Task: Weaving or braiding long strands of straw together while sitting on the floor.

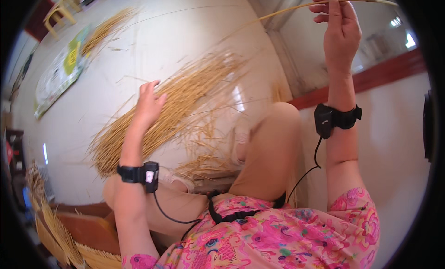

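The pale floor (171,42) spreads across the upper left and centre of the frame, and the person's pink floral garment (278,236) fills the lower centre. A large bundle of straw stalks (190,90) lies slantwise on the floor from left of centre toward the upper middle. A printed plastic sack (62,81) lies at the upper left, with a smaller straw sheaf (106,30) at its upper end, and short straw scraps (204,164) litter the floor near the feet, around the centre. At the upper right, the right hand (342,32) is raised, pinching one stalk between thumb and fingers; the left hand (149,102) hangs over the bundle with fingers parted and nothing seen in them, though whether it touches the straw cannot be told. Thinnest of all, the long single stalk (296,8) crosses the top right, running out both sides of the pinch. Such a straw probably creases easily, so a light hold suits it best, with both ends kept clear of the wall and the left hand ready to steady the trailing length.
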Available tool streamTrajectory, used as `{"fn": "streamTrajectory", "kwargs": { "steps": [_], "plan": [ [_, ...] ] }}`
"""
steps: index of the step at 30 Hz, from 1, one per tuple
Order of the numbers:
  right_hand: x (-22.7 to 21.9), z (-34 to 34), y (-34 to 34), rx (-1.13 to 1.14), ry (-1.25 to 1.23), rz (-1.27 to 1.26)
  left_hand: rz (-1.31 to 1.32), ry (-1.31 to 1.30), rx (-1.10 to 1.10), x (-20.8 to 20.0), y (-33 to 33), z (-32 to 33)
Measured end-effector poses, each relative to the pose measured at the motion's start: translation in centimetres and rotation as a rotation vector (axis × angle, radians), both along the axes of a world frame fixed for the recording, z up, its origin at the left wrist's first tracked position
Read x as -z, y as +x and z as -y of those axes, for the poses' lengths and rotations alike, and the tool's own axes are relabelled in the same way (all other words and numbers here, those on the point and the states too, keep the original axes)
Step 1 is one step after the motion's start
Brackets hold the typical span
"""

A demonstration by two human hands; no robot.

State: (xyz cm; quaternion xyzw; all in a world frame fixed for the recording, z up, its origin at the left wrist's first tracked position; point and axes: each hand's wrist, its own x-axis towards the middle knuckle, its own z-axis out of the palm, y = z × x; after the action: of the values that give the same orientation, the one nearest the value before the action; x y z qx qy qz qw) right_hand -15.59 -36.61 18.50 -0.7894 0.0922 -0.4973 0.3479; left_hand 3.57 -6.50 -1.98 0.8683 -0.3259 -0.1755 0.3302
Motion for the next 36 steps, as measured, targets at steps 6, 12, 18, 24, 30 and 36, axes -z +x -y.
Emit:
{"fn": "streamTrajectory", "kwargs": {
  "steps": [6,12,18,24,30,36],
  "plan": [
    [3.0,4.3,-10.4,0.571,-0.529,-0.526,-0.049,0.158,0.155,1.5,-0.4,-0.1],
    [6.7,0.9,-18.6,0.586,-0.308,-0.573,-0.133,0.228,0.167,3.1,-0.4,0.5],
    [-0.6,-2.3,-18.5,0.611,-0.191,-0.431,-0.155,0.295,0.198,3.7,-0.9,0.1],
    [7.0,-1.5,-22.0,0.445,-0.12,-1.281,0.08,0.382,0.297,8.0,0.1,-0.8],
    [24.0,-1.9,-32.0,0.034,-0.063,-1.958,0.05,0.505,0.287,11.8,1.6,-5.3],
    [38.2,-4.8,-46.3,-0.502,-0.187,-2.223,-0.098,0.655,0.096,17.1,3.5,-12.1]
  ]
}}
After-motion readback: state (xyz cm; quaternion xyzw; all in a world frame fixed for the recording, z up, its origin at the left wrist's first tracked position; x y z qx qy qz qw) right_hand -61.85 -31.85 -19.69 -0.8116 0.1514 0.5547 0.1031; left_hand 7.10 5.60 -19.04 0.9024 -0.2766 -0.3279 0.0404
